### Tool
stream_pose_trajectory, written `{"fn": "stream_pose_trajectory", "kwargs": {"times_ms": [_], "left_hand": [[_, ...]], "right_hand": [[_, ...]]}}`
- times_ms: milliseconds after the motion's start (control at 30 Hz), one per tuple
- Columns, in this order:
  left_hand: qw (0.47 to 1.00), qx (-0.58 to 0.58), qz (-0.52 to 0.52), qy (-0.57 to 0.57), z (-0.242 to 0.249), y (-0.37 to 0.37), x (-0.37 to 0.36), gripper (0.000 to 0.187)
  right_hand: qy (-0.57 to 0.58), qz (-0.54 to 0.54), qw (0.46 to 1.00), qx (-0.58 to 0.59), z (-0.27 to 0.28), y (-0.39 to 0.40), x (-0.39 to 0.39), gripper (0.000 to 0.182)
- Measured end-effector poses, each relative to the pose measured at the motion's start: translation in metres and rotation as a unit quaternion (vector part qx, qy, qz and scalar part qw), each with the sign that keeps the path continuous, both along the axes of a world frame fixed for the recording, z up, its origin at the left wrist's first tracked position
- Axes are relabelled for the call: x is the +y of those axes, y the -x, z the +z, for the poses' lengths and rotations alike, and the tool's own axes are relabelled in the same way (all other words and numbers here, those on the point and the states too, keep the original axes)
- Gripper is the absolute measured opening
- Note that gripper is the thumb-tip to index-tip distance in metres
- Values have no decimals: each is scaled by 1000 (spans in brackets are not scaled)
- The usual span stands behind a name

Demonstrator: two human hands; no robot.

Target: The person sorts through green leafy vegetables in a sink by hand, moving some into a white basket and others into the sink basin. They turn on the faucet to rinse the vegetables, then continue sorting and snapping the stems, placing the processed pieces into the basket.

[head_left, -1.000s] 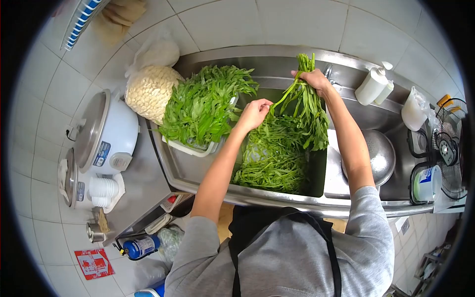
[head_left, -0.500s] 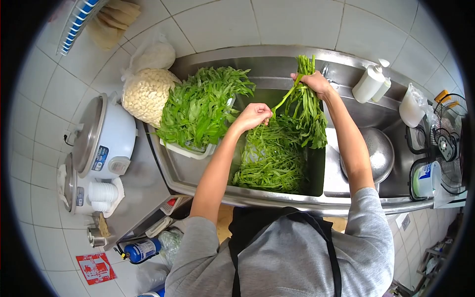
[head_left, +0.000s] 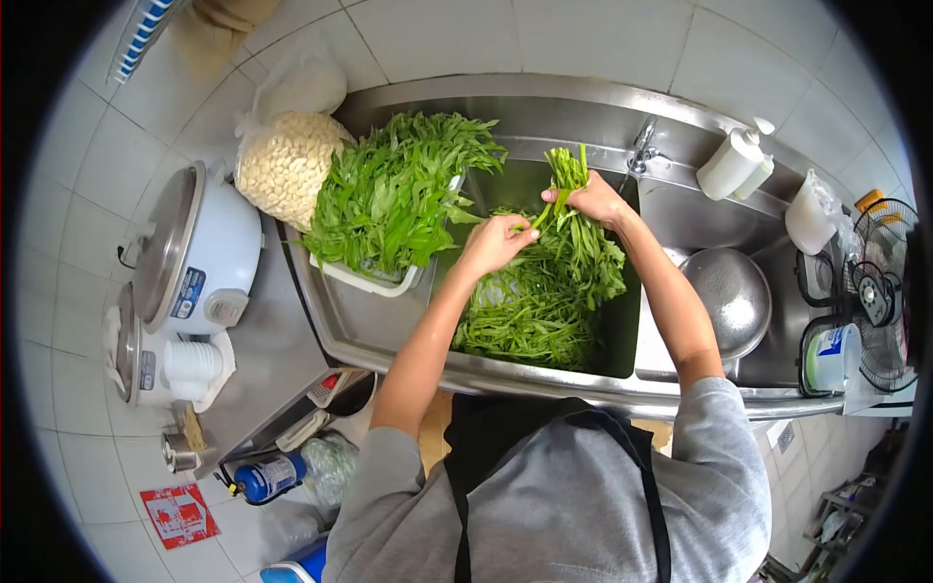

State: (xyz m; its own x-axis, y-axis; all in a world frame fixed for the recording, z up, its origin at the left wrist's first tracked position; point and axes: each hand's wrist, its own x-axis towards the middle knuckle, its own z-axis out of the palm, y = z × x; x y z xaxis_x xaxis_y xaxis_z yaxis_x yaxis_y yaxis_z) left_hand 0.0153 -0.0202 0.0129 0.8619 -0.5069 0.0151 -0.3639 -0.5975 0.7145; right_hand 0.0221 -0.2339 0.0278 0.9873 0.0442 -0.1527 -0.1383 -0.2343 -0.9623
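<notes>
My right hand (head_left: 597,200) is wrapped round a bunch of long-stemmed leafy greens (head_left: 595,255). Its cut stems stick up past my fingers and the leaves hang down into the sink basin (head_left: 616,340). With thumb and fingertips pinched, my left hand (head_left: 498,243) holds a green stem (head_left: 542,222) that runs up to the bunch. Below both hands, a heap of loose greens (head_left: 530,335) lies in the basin. To the left, a white tub (head_left: 374,284) is piled high with leafy tops (head_left: 398,199).
A faucet (head_left: 641,146) stands behind the basin. At right are a metal bowl (head_left: 727,301), a pump bottle (head_left: 731,163) and a fan (head_left: 880,291). A bag of pale beans or nuts (head_left: 290,175) and a rice cooker (head_left: 209,262) stand at left.
My right hand has lowered the bunch, so its leaves reach nearer the heap in the basin. My left hand stays close beside it, still pinching a stem. The view has shifted slightly.
</notes>
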Motion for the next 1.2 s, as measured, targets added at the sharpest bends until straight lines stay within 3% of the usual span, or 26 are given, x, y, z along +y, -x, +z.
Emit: {"fn": "stream_pose_trajectory", "kwargs": {"times_ms": [100, 167, 233, 267, 333, 367, 433, 533, 633, 700, 767, 800, 1100, 1200], "left_hand": [[996, 30, 38, -80, -1, 4, 14, 38], [993, 28, 50, -101, -20, 7, 34, 34], [965, 88, 1, -248, -46, 12, 54, 31], [964, 91, 3, -248, -59, 17, 58, 31], [962, -4, 57, -267, -66, 25, 53, 30], [962, -3, 58, -266, -69, 24, 46, 30], [991, 53, 48, -115, -44, 29, 20, 33], [995, 55, 32, -78, -29, 34, -20, 34], [998, -13, 42, -52, -34, 29, -38, 34], [999, 39, 38, 2, -33, 20, -34, 34], [990, 109, -34, 84, -23, 13, -20, 31], [988, 125, -44, 77, -24, 9, -14, 32], [947, 302, -109, 7, -13, 0, 0, 18], [938, 323, -125, 16, -13, -1, 2, 24]], "right_hand": [[-43, 21, 999, 4, 2, 3, 2, 35], [-123, -50, 990, 39, -3, 5, -8, 38], [-177, -54, 976, 113, -9, 7, -21, 41], [-181, -43, 974, 129, -18, 6, -27, 41], [-184, -31, 972, 144, -31, 3, -32, 41], [-198, -25, 968, 153, -38, 3, -34, 42], [-209, -16, 963, 167, -42, 6, -30, 44], [-183, -9, 973, 143, -30, 13, -12, 52], [-180, 13, 973, 143, -19, 21, 4, 49], [-177, 17, 977, 117, -29, 15, -2, 47], [-179, 24, 979, 96, -32, 16, -8, 43], [-208, 16, 968, 137, -25, 19, -10, 41], [-162, 1, 978, 131, -17, 6, -11, 50], [-169, -17, 976, 135, -19, 4, -10, 40]]}}
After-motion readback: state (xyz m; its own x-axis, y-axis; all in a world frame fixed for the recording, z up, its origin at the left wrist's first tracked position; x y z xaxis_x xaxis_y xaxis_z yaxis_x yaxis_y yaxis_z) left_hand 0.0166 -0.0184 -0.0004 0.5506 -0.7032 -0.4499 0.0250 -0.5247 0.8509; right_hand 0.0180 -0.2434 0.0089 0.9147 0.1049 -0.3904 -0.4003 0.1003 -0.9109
